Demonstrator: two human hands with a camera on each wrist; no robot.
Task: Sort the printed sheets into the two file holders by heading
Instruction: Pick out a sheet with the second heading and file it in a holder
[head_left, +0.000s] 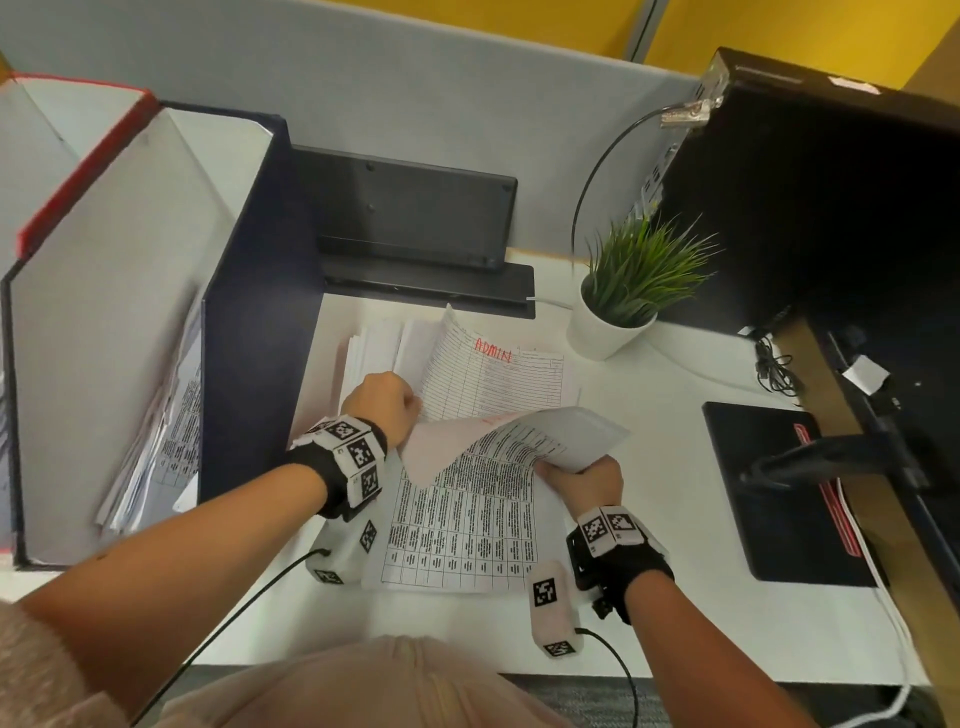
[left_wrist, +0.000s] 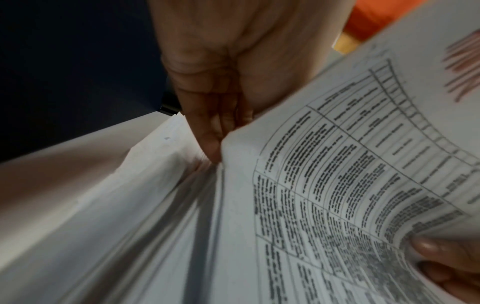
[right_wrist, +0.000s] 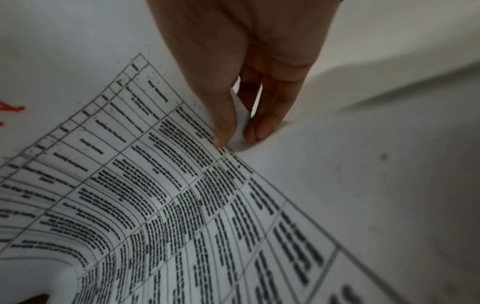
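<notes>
A loose stack of printed sheets (head_left: 374, 343) lies on the white desk (head_left: 675, 597); one sheet in it is headed ADMIN (head_left: 493, 354) in red. My right hand (head_left: 582, 475) pinches the right edge of a table-printed sheet (head_left: 511, 447), curling it up off the stack. In the right wrist view the right hand (right_wrist: 237, 139) shows paper folded between thumb and finger. My left hand (head_left: 387, 402) rests on the stack's left side; the left wrist view shows its fingers (left_wrist: 210, 144) straight, tucked among the sheet edges. A red-edged file holder (head_left: 78, 156) and a navy file holder (head_left: 254, 322) stand at left; the navy one holds sheets.
An upright black keyboard (head_left: 410, 218) leans on the grey partition behind the stack. A potted green plant (head_left: 623, 306) stands right of the sheets. A black monitor (head_left: 821, 208), cables and a black pad (head_left: 769, 493) fill the desk's right side.
</notes>
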